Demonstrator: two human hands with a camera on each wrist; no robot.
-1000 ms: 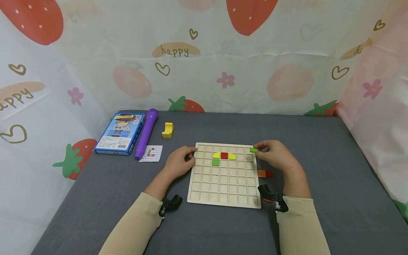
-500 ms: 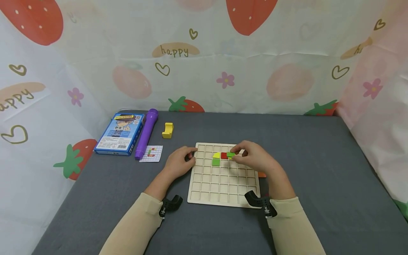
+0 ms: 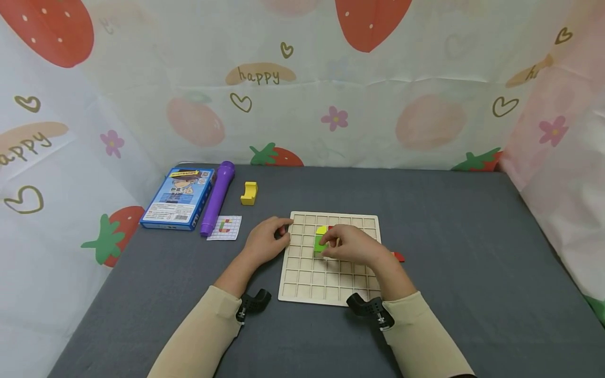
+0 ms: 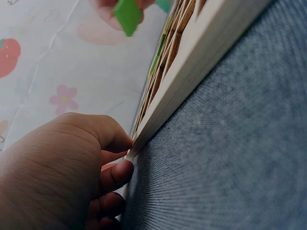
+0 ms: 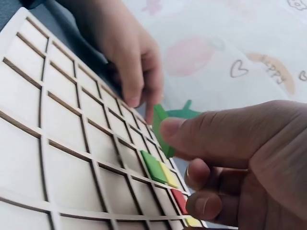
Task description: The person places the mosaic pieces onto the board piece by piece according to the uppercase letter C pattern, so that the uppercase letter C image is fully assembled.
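Observation:
A pale wooden grid board (image 3: 302, 273) lies on the grey cloth. My left hand (image 3: 267, 239) holds its left edge between thumb and fingers; in the left wrist view the fingertips meet at the rim. My right hand (image 3: 352, 244) pinches a green square tile (image 5: 158, 117) by its edges, raised above the board. In the right wrist view, a second green tile (image 5: 152, 166) lies in a cell, beside a yellow piece (image 5: 169, 175), a red tile (image 5: 179, 199) and another yellow piece (image 5: 193, 222). From the head, my right hand covers most of this row.
Left of the board are a blue box (image 3: 177, 197), a purple microphone-shaped stick (image 3: 218, 197), a pattern card (image 3: 224, 227) and a yellow block (image 3: 248, 193). A red piece (image 3: 398, 256) shows past the board's right side. Printed fabric stands behind.
My right hand has carried the green tile leftward and nearer me, from the board's far right corner to over the placed green tile. My left hand stays on the left edge.

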